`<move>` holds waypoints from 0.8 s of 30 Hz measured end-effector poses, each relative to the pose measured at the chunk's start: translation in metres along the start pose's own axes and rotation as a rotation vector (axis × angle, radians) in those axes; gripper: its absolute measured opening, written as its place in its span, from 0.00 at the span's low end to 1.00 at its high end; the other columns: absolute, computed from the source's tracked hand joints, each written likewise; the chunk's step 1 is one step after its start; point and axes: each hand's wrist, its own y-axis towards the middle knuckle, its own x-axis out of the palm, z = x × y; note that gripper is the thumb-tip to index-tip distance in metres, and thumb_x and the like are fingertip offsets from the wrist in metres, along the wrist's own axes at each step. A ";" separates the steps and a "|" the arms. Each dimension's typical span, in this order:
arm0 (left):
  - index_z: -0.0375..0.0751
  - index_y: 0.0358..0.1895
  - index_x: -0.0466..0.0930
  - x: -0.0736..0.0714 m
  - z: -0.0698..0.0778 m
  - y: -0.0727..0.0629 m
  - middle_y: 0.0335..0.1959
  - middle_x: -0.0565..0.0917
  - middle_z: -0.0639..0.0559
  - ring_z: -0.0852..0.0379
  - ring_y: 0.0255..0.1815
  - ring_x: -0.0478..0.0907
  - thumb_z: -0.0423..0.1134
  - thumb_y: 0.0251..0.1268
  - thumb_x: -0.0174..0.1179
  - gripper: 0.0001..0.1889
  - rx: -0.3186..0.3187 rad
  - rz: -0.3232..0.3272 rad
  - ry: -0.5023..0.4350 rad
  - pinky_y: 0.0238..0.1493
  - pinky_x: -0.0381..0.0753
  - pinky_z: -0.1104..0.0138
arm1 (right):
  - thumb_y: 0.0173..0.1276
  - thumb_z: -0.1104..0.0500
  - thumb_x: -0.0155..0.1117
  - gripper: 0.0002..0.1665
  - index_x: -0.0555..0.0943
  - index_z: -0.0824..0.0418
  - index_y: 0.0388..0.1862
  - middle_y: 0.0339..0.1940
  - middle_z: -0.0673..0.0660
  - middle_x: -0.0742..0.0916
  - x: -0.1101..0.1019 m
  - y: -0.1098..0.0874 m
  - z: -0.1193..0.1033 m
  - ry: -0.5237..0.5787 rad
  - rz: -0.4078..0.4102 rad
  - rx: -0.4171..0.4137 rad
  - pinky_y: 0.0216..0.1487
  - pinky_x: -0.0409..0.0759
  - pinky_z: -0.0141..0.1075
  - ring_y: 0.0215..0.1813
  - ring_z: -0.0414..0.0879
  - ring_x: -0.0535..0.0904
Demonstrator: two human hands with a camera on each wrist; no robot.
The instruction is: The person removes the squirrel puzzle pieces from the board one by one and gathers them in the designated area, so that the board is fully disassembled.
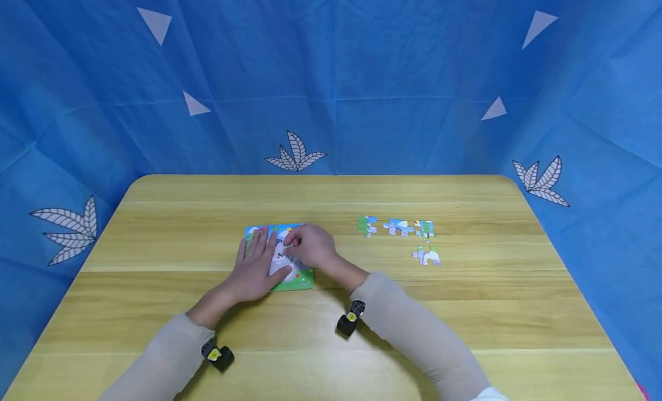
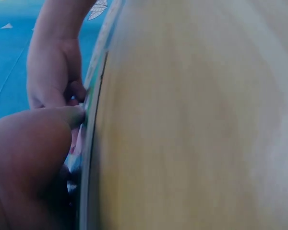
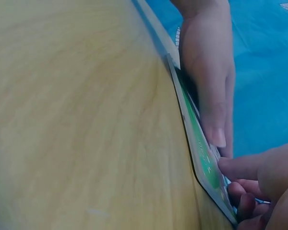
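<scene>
Partly hidden puzzle board [image 1: 300,282]: flat on the table [image 1: 289,343], a little left of its middle; blue along the top, green along the bottom, a pale figure between.
Left hand [image 1: 253,276]: laid over the board's left part, fingers spread and fairly straight, thumb reaching across the lower middle; it hides much of that side.
Right hand [image 1: 312,246]: over the board's upper right, fingers curled in, thumb and fingertips at the pale figure near the left hand's fingers; whether they pinch a piece, I cannot tell.
Loose pieces: four, right of the board and well apart from it. A green-and-blue piece [image 1: 364,224] lies nearest the board; next, a blue-and-lilac piece [image 1: 397,227], then a multicoloured piece [image 1: 425,227] just beside it, touching or not I cannot tell; a pale-and-green piece [image 1: 427,255] sits just nearer the person.
In the way: both hands, covering the picture's left and upper right; in the two wrist views the board shows nearly edge-on, so its surface is hard to read.
Sleeves: beige, with a small black left camera [image 1: 219,356] and right camera [image 1: 350,319] at the wrists.
Backdrop: blue cloth [image 1: 331,56] behind and beside the table, printed with white triangles [image 1: 157,23] and leaf sprigs [image 1: 296,154].
</scene>
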 end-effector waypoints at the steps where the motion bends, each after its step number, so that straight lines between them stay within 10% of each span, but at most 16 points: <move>1: 0.24 0.80 0.40 -0.002 -0.001 -0.002 0.82 0.37 0.29 0.33 0.82 0.29 0.58 0.78 0.50 0.48 0.019 0.004 -0.025 0.75 0.24 0.38 | 0.65 0.55 0.76 0.03 0.89 0.52 0.35 0.22 0.43 0.80 0.000 0.000 0.000 -0.004 0.002 0.003 0.27 0.67 0.30 0.25 0.36 0.72; 10: 0.20 0.78 0.42 -0.018 -0.019 -0.018 0.81 0.40 0.28 0.31 0.82 0.34 0.53 0.78 0.55 0.47 0.053 -0.002 -0.013 0.78 0.40 0.40 | 0.64 0.54 0.76 0.04 0.87 0.49 0.31 0.22 0.42 0.79 0.001 0.000 -0.002 -0.032 0.017 0.023 0.28 0.65 0.31 0.25 0.36 0.71; 24: 0.23 0.79 0.35 -0.012 -0.027 -0.016 0.82 0.32 0.32 0.36 0.82 0.25 0.60 0.81 0.44 0.47 -0.004 -0.075 0.091 0.78 0.34 0.41 | 0.62 0.55 0.76 0.04 0.87 0.50 0.31 0.23 0.43 0.82 -0.003 0.000 -0.005 0.022 -0.007 0.046 0.28 0.68 0.32 0.26 0.37 0.74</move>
